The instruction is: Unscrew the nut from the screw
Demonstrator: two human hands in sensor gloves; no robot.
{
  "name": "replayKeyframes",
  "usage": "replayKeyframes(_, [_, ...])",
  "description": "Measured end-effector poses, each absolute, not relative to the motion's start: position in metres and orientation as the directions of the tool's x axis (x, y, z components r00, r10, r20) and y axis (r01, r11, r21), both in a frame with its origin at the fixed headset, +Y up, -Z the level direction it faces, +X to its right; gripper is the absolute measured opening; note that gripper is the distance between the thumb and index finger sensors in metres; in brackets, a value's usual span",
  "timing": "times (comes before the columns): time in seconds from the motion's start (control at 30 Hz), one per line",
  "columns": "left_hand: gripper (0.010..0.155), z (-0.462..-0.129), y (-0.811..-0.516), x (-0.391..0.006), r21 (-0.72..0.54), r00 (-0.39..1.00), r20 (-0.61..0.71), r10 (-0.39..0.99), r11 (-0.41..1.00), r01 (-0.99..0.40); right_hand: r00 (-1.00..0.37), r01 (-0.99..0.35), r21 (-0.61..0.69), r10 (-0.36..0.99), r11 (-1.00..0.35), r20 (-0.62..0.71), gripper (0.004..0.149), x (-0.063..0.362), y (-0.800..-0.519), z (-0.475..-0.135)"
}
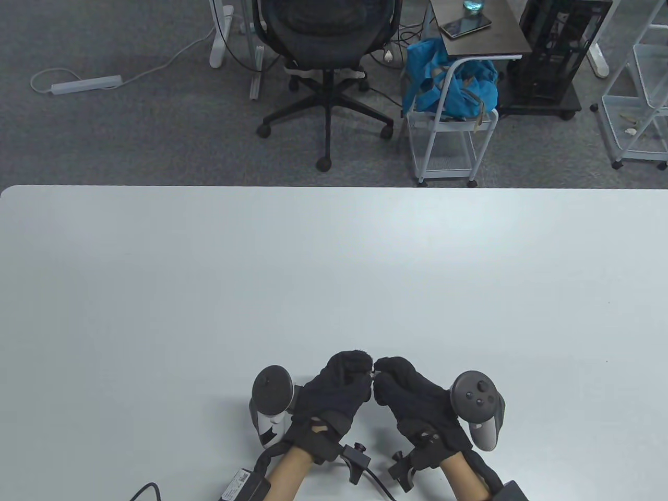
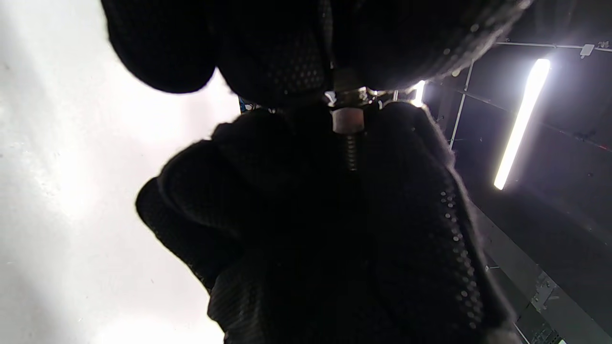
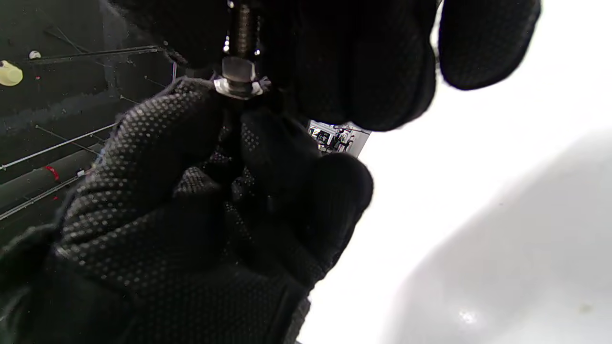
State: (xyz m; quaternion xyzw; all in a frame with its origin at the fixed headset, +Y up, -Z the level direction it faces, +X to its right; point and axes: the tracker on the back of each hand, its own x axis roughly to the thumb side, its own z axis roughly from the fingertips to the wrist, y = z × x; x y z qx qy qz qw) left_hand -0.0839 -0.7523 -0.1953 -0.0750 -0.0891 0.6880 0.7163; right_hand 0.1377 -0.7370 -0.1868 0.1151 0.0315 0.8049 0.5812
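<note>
My left hand (image 1: 355,368) and right hand (image 1: 391,369) meet fingertip to fingertip just above the white table (image 1: 334,271), near its front edge. Between them shows a small glint of metal, the screw with its nut (image 1: 372,372). In the left wrist view my left hand (image 2: 334,215) grips the threaded screw shank (image 2: 351,153). In the right wrist view my right hand's thumb and a finger (image 3: 158,143) pinch the silver hex nut (image 3: 237,76) on the screw (image 3: 241,24). The thread runs up into the left hand's fingers. The screw's head is hidden.
Black cables (image 1: 146,490) trail off the table's front edge by my wrists. Beyond the far edge stand an office chair (image 1: 326,62), a white cart with a blue bag (image 1: 449,88) and shelving (image 1: 642,104) on the grey carpet.
</note>
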Motion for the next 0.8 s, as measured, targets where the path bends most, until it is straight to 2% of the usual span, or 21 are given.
replayKeyframes(0.53, [0.048,-0.196,-0.754,-0.084,-0.236,0.031,0.004,1.000,0.031,-0.971,-0.320,-0.914,0.170,0.913,-0.367,0.253,0.054,0.137,-0.727,-0.185])
replayKeyframes(0.67, [0.048,-0.195,-0.753,-0.084,-0.220,0.023,0.013,1.000,0.026,-0.975,-0.229,-0.937,0.223,0.954,-0.271,0.195,0.060,0.138,-0.732,-0.187])
replayKeyframes(0.8, [0.048,-0.195,-0.752,-0.083,-0.229,0.041,0.031,0.999,0.047,-0.972,-0.224,-0.957,0.170,0.971,-0.236,0.089,0.067,0.143,-0.743,-0.188])
